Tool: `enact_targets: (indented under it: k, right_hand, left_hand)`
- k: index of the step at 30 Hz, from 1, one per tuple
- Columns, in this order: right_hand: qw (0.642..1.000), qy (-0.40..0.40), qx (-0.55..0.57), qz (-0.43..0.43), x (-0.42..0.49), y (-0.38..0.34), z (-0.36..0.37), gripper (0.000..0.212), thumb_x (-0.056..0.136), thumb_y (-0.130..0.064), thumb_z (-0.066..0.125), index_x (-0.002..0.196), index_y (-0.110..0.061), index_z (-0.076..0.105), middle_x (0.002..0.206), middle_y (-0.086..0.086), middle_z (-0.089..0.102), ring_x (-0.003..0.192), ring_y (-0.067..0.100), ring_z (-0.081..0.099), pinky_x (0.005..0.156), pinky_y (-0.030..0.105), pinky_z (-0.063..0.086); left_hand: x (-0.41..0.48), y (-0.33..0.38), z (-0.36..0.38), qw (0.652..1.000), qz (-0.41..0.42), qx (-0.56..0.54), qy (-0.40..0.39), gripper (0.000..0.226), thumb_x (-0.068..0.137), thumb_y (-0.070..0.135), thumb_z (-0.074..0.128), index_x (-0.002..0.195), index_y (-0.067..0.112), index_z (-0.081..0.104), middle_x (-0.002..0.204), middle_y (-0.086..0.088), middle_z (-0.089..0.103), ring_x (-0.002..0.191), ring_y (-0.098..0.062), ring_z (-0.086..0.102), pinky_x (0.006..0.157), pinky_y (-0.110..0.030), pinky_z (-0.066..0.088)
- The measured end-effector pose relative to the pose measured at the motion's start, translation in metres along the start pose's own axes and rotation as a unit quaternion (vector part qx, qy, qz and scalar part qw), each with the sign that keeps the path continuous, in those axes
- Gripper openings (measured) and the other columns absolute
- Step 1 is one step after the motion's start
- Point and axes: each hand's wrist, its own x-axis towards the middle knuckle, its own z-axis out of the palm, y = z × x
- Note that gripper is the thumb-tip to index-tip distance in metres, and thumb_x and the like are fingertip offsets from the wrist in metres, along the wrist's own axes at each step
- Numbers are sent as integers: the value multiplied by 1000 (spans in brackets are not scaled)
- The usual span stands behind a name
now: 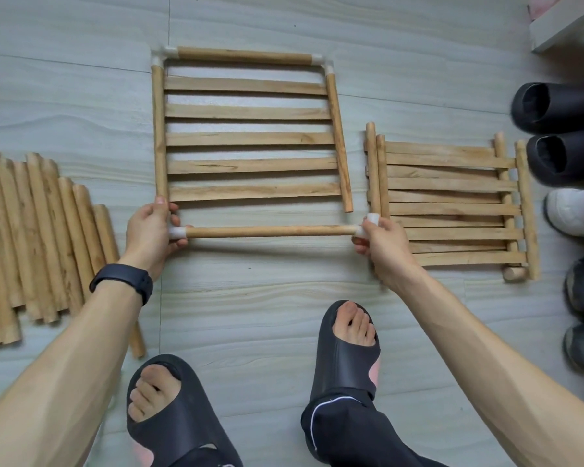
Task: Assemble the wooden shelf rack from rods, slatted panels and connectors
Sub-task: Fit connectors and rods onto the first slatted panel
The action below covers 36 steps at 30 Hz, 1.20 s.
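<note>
Pale plank floor (250, 298). Slatted panel (250, 136) mid-floor. My left hand (149, 230) and right hand (381, 251) clamp connectors on front rod (270, 231). I'd seat left socket first, then swing right rail (339, 139) in.

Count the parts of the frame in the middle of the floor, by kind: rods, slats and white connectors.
Rods: 4
Slats: 5
Connectors: 4
Total: 13
</note>
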Motion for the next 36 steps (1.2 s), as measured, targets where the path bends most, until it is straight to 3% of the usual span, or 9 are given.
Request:
enact_targets:
  k: [5,11,15,19,24,28,30,32,36]
  right_hand:
    - [991,-63,-112,39,-15,14,14,17,95,-22,49,107,-12,56,80,4,69,75,21,66,78,49,57]
    - [994,-65,-87,27,-20,29,10,24,96,-37,57,112,-19,61,92,-2,61,83,18,55,74,35,43]
    - [995,-68,-69,0,-18,33,5,8,96,-33,59,92,-27,63,85,-8,59,80,17,52,70,33,40]
    - [959,-104,195,177,-17,20,3,30,102,-37,56,106,-13,72,96,1,70,81,21,62,68,33,49]
    - [960,-139,159,184,-9,12,6,30,107,-28,51,115,-3,65,95,8,76,77,16,71,64,24,56]
    - [970,-133,137,152,-1,14,12,24,103,-32,58,115,-12,62,94,5,78,78,15,68,61,25,51]
    - [972,-136,128,142,2,19,13,29,98,-40,64,109,-13,66,95,6,77,77,16,66,65,29,47]
    - [977,-130,116,122,6,23,13,34,91,-46,72,104,-14,70,98,4,73,74,15,59,63,29,43]
    - [990,-61,90,93,8,30,15,45,84,-51,78,109,-14,72,113,-2,69,90,16,60,71,32,45]
  left_hand:
    - [2,-2,-1,990,32,137,5,35,110,36,35,109,8,56,78,-1,54,71,-18,59,46,-20,54]
    - [4,4,-1,963,63,262,2,37,109,39,33,108,12,57,82,-1,65,89,-30,62,61,-34,50]
    - [3,5,1,875,118,463,78,42,106,45,32,110,9,52,100,-21,66,97,-43,57,76,-43,43]
    - [-12,2,15,779,243,556,161,44,98,33,51,127,1,47,125,-31,53,118,-47,45,91,-57,41]
    - [-45,-10,62,693,386,609,-4,55,94,50,53,136,13,51,140,-20,53,133,-36,42,107,-54,34]
    - [-82,-40,107,625,387,655,-178,63,94,62,46,142,21,45,144,-6,51,138,-25,39,119,-52,19]
    - [-85,-45,111,643,381,636,-193,63,95,60,47,145,21,42,148,-5,47,141,-23,36,122,-49,14]
    - [-75,-35,99,707,401,566,-134,58,95,55,51,142,21,48,151,-5,43,144,-24,32,121,-48,18]
    - [-29,13,41,855,258,416,172,62,93,40,59,147,14,42,156,-11,32,143,-32,29,117,-46,22]
